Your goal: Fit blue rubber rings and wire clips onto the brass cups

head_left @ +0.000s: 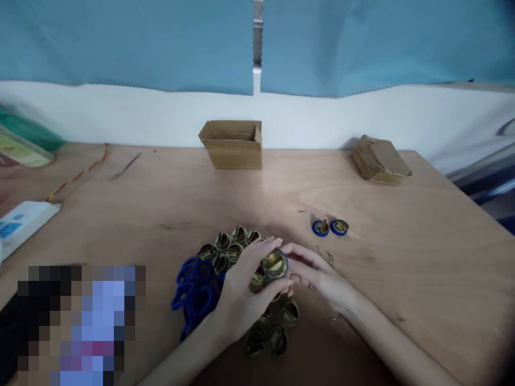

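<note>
My left hand (241, 295) and my right hand (317, 276) meet over the table's near middle, both pinched on one round brass cap (274, 264) with a blue ring around its rim. Under and behind the hands lies a pile of several brass caps (229, 244). A heap of blue rubber rings (195, 292) sits just left of my left hand. Two brass caps fitted with blue rings (330, 228) lie apart to the right, beyond my right hand.
An open cardboard box (232, 143) stands at the back middle of the wooden table (402, 257), a closed cardboard packet (380, 160) at the back right. A white box (20, 225) and a red-yellow cord (76, 177) lie left. A thin metal tool (125, 166) lies far left.
</note>
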### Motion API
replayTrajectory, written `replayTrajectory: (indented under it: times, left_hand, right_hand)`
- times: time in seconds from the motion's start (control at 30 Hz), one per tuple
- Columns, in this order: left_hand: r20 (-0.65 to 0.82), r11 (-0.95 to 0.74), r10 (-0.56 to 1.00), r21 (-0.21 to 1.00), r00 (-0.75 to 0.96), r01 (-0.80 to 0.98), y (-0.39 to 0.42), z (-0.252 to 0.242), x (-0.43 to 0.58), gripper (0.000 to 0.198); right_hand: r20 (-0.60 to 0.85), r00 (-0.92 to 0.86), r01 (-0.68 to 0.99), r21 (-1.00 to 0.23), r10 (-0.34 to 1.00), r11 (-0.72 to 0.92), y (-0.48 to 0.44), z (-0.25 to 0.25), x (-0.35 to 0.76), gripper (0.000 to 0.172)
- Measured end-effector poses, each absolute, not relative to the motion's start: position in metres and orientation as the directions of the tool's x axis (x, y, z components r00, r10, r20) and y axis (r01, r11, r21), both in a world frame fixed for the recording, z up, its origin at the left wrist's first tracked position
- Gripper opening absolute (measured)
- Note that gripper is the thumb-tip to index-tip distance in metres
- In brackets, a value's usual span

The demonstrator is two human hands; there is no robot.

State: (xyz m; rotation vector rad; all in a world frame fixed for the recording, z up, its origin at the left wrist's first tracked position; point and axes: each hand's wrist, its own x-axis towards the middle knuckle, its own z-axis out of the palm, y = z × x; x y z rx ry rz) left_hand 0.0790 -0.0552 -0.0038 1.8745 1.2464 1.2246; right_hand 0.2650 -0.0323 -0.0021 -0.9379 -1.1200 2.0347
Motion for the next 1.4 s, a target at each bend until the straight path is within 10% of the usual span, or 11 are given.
replayTrajectory:
  times: [0.5,0.77,1.13,1.4]
  left_hand:
    - [0.269,-0.312,0.949,0.881,0.165,0.356,-0.057,-0.006,0.078,0.053]
    - [0.163,-0.199,0.978,0.909,0.127,0.365,-0.055,0.001,0.079,0.044]
    - [0.094,-0.159,0.972,0.938,0.214,0.308,-0.057,-0.005,0.082,0.042]
    - [0.227,-0.260,0.965,0.788,0.129,0.559,-0.044,0.006,0.066,0.036]
  right_hand:
    - [-0.206,-0.593,-0.078,-0.947,0.779,-0.310,-0.038,-0.002,0.257,0.037]
    - [-0.016,-0.424,0.165,-0.984,0.905,0.060,-0.037,0.009,0.266,0.022]
    - [0.167,-0.377,0.399,-0.859,0.911,0.322,-0.034,0.005,0.271,0.008]
    - [0.220,-0.335,0.764,-0.506,0.916,0.401,-0.017,0.045,0.326,0.017]
